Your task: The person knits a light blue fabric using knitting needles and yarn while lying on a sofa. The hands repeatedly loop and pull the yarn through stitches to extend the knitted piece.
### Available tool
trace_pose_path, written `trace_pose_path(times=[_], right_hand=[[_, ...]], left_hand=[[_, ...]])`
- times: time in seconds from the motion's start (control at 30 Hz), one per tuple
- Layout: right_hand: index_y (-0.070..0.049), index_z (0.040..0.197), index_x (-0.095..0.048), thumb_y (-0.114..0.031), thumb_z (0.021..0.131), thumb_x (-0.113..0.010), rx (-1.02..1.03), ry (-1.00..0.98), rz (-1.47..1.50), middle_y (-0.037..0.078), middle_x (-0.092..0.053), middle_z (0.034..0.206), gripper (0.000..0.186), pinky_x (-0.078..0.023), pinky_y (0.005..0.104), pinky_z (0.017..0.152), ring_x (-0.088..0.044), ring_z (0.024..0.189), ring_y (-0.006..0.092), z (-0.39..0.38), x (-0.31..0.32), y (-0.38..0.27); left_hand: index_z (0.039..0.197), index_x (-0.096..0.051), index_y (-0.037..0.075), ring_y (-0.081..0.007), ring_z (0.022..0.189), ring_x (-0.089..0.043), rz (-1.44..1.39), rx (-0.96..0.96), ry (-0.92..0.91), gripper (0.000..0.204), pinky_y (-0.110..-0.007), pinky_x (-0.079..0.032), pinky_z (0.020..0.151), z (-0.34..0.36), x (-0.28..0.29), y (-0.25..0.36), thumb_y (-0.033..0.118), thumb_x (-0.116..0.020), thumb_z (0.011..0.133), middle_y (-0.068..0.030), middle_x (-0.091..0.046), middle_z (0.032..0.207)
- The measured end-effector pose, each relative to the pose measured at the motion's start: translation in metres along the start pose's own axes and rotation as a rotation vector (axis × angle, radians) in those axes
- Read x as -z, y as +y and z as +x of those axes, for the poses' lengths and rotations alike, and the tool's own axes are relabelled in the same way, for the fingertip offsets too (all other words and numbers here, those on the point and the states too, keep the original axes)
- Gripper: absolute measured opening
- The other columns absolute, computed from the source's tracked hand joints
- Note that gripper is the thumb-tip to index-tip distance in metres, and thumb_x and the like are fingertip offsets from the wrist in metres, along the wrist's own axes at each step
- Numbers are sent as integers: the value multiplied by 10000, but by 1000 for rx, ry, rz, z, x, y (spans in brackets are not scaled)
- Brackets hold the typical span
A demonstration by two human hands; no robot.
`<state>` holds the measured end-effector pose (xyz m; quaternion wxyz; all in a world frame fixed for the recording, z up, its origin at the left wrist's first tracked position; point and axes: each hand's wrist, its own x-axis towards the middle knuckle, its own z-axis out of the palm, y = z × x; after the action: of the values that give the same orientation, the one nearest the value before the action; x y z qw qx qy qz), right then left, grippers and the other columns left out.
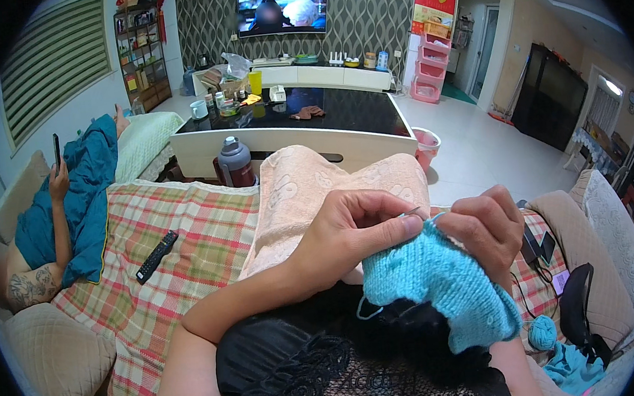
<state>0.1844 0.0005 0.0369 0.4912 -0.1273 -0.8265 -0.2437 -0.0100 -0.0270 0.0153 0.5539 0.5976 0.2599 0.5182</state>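
Observation:
A turquoise piece of knitting (pixel 438 274) hangs between my hands, above my lap. My left hand (pixel 350 229) is closed at its upper left edge, thumb and forefinger pinching around a thin knitting needle (pixel 413 211) whose tip sticks out past the thumb. My right hand (pixel 486 232) is curled into a loose fist at the upper right edge of the knitting, its fingers close to the stitches. Whatever needle lies inside that fist is mostly hidden. A loose loop of turquoise yarn (pixel 368 310) dangles from the left side.
A turquoise yarn ball (pixel 542 333) lies to my right beside a black strap-like item (pixel 576 303). A peach towel (pixel 301 192) covers my knees. To the left are a remote (pixel 157 256) and a person holding a phone (pixel 57 154). A black-topped table (pixel 348 123) stands ahead.

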Motion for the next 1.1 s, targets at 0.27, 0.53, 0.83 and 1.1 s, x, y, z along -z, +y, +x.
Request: trace_pose_path(times=[0.27, 0.53, 0.83, 1.1], right_hand=[[-148, 814, -612, -313, 630, -778, -94, 157, -6, -14, -547, 754, 297, -422, 273, 570, -490, 694, 154, -13, -13, 3], [-125, 785, -584, -276, 673, -770, -104, 215, 108, 26, -540, 752, 264, -419, 292, 577, -505, 702, 179, -14, -28, 16], [-91, 724, -538, -147, 628, -750, -179, 248, 228, 41, -504, 726, 239, -422, 311, 593, -506, 701, 199, -18, -36, 23], [-100, 713, -553, -191, 584, -776, -139, 256, 356, 26, -501, 719, 273, -391, 291, 565, -482, 670, 183, -14, -31, 23]], left_hand=[[996, -593, 35, -108, 843, -619, 59, -195, 104, 184, -238, -512, 763, 0, -4, -5, 71, -659, 828, -60, -621, 940], [1033, -593, 40, -119, 917, -591, -27, -183, 73, 174, -265, -493, 839, 1, -3, -2, 85, -612, 865, -62, -612, 1005], [1019, -626, 11, -122, 905, -600, -114, -30, 119, 200, -262, -514, 814, 6, 1, -3, 132, -629, 860, -94, -640, 1012], [1015, -639, -8, -127, 864, -625, -53, -64, 91, 175, -261, -535, 776, 9, -1, -3, 52, -611, 854, -118, -648, 990]])
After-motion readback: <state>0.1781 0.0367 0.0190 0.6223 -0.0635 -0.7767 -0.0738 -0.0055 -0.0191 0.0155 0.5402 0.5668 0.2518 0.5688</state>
